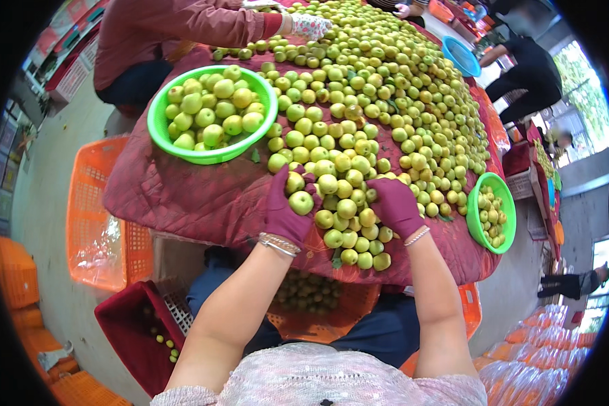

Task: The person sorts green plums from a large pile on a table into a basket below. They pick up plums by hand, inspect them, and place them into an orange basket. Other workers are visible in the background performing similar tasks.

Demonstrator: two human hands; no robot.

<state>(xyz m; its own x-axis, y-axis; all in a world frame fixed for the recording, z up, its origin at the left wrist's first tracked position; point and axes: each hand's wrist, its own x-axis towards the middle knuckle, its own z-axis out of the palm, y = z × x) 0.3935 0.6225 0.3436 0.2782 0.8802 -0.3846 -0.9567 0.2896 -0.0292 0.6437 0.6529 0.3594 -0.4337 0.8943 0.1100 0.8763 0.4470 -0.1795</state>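
Note:
Small round yellow-green fruits (346,208) lie in a heap between my hands, near the table's front edge. My left hand (285,213), in a purple glove, is at the heap's left side, its fingers curled around a couple of the fruits (300,202). On the opposite side my right hand (395,206), gloved the same way, has bent fingers at a fruit (371,195); part of its grip is hidden. A green basket (157,137) full of fruits stands left of my left hand. Another green basket (477,230), partly filled, sits at the right edge.
The quilted dark-red cloth (189,196) covers the table, with more fruits (413,101) spread far back. Across it reaches another person's patterned glove (310,26). Orange crates (76,230) stand at left; a red-lined crate (125,325) and an orange basket (325,327) are below the table.

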